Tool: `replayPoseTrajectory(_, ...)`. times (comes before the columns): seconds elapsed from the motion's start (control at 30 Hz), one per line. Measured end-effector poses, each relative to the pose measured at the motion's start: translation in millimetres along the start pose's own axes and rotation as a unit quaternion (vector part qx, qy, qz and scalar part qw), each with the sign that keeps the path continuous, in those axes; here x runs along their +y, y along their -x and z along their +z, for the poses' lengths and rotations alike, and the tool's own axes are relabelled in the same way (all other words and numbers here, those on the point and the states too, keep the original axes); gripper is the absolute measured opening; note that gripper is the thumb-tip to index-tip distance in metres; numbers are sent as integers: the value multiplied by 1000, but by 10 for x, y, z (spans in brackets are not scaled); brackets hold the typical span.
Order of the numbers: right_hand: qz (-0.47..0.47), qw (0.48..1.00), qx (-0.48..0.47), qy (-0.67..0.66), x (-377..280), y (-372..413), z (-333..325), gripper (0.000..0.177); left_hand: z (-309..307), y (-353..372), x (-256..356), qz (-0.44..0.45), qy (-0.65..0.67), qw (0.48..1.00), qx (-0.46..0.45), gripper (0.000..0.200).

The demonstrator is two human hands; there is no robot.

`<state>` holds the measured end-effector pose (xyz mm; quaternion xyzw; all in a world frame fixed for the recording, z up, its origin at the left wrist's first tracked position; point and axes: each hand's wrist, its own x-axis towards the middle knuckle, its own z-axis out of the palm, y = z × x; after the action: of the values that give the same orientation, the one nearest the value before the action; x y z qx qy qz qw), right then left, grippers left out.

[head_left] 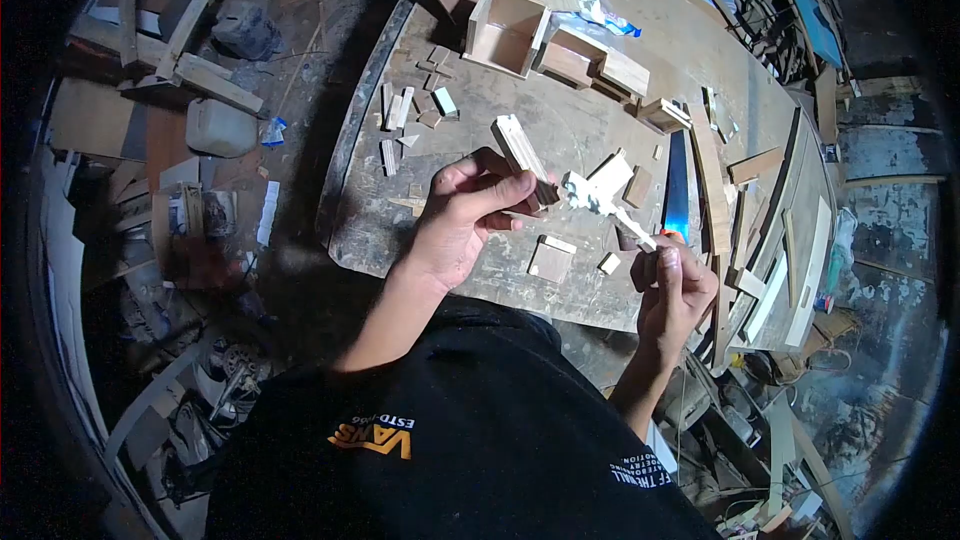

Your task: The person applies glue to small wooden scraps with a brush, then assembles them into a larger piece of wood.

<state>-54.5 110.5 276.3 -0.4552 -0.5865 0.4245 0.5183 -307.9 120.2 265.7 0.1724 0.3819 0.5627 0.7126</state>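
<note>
My left hand (458, 225) is closed around a short wooden block (517, 150), its far end tilted up and away from me. In my right hand (676, 295), a thin wooden stick (636, 227) is pinched between thumb and fingers. White paste (582, 190) clings to the stick's far end, close to the right of the block. Below the hands, a small flat wooden piece (551, 261) lies on the worktable (375, 240), with a tiny wood offcut (609, 263) beside it.
An open wooden box (503, 28) and a lower wooden box (572, 55) stand toward the table's far side. Small offcuts (398, 108) are scattered at left. A blue blade (678, 185) and long wood strips (709, 190) lie at right. A plastic jug (221, 127) sits on the cluttered floor.
</note>
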Motion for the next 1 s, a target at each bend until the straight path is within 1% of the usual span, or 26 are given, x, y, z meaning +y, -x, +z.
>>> replayPoseTrajectory(0.07,-5,1000,1,-6,0,1,2,29,-35,1,-75,20,25,999,-14,17)
replayPoseTrajectory(0.13,13,1000,9,-22,-27,4,20,25,-61,-3,-132,36,50,998,-24,14)
replayPoseTrajectory(0.2,54,997,27,-48,-128,33,71,18,-61,-7,-162,48,73,996,-30,11)
replayPoseTrajectory(0.27,58,997,32,-41,-170,50,122,17,-47,7,-155,44,80,996,-20,11)
replayPoseTrajectory(0.6,-31,993,-3,110,-235,27,179,15,5,95,-149,23,151,988,-3,15)
replayPoseTrajectory(0.7,-64,988,-16,143,-346,-8,167,15,-36,69,-192,-1,191,982,-9,15)
replayPoseTrajectory(0.77,-76,983,-21,164,-431,-21,130,16,-88,49,-243,-5,210,977,-33,16)
replayPoseTrajectory(0.83,-77,983,-10,163,-433,-8,72,17,-92,44,-257,-3,220,975,-42,15)
replayPoseTrajectory(0.87,-88,989,-4,119,-423,-21,75,17,-78,44,-264,0,221,975,-38,15)
replayPoseTrajectory(0.9,-92,989,8,118,-415,-30,69,17,-70,48,-272,3,222,974,-33,15)
replayPoseTrajectory(0.97,-98,988,33,115,-397,-43,53,18,-78,46,-280,18,191,980,-55,17)
replayPoseTrajectory(1.0,-78,990,42,112,-409,-29,46,19,-87,47,-283,26,176,982,-64,19)
